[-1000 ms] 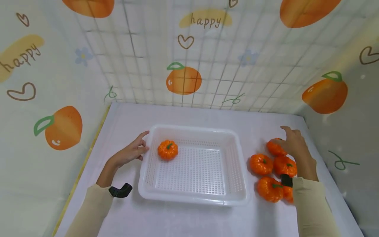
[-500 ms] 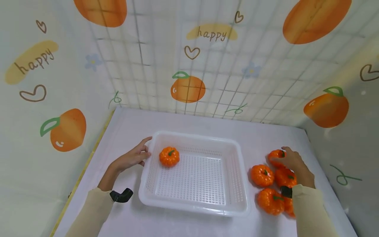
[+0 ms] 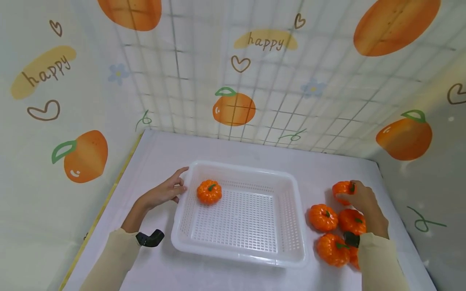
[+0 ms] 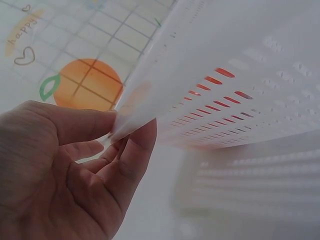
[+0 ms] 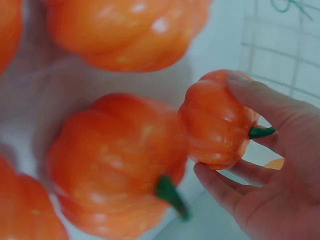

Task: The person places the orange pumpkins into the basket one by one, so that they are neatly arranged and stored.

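Observation:
A white plastic basket (image 3: 251,226) with slotted sides stands mid-table, with one small orange toy pumpkin (image 3: 209,192) in its far left corner. At the basket's left rim, my left hand (image 3: 164,194) pinches the edge between thumb and fingers, as the left wrist view shows. On the right side, my right hand (image 3: 367,202) grips another toy pumpkin (image 5: 217,117) with thumb and fingers around it, its green stem toward the palm. Whether that pumpkin still touches the table cannot be told. Part of it is hidden behind the hand in the head view.
Several more toy pumpkins lie right of the basket: one near its wall (image 3: 323,217), one below the right hand (image 3: 352,221), and a front one (image 3: 332,249), with another partly hidden by the sleeve. Patterned curtains (image 3: 233,72) close off the back and sides.
My right hand has come down onto the farthest pumpkin and closed around it; the pumpkin's stem has turned into sight. The left hand keeps its place at the rim. The whole head view has shifted slightly.

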Available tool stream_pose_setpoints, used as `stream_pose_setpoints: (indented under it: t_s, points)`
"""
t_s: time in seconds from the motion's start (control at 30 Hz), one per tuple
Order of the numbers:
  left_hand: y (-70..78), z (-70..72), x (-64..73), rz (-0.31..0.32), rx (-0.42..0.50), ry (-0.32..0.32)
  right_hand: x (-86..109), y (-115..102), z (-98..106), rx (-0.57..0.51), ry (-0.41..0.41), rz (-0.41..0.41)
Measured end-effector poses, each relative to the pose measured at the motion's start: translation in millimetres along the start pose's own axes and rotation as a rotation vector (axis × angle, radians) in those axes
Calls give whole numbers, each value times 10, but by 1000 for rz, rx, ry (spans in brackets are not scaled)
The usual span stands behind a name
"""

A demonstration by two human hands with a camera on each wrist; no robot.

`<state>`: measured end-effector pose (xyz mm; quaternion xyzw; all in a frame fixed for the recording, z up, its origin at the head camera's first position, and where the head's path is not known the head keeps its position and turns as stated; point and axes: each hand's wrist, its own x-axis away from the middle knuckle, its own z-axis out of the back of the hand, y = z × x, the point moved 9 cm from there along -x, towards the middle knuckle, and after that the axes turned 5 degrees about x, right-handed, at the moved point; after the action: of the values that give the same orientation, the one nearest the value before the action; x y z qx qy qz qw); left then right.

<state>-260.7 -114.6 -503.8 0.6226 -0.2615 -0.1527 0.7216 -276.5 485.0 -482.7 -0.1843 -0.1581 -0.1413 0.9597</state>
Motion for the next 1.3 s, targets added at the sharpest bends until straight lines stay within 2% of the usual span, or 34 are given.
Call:
stream_pose_setpoints:
  t_s: [0.07,0.17,0.37,0.67,0.8,1.03,1.3]
  points:
    - [17,-3,3,0,1,1,29,-150,87,23,67,80]
    - [31,-4,7,4,4,1,76,-366,192,44,124,142]
    - [26,-8,-1,5,4,-2,200,-827,333,69,189,248]
    - [22,-30,11,6,16,-2,457,-1565,363,54,159,328]
    - [34,-43,17,4,34,-5,610,-1881,303,51,143,409]
    - [30,-41,15,8,21,-4,824,-2321,71,44,101,481]
    - [19,-33,3,9,15,-6,1001,-2805,-301,65,58,687]
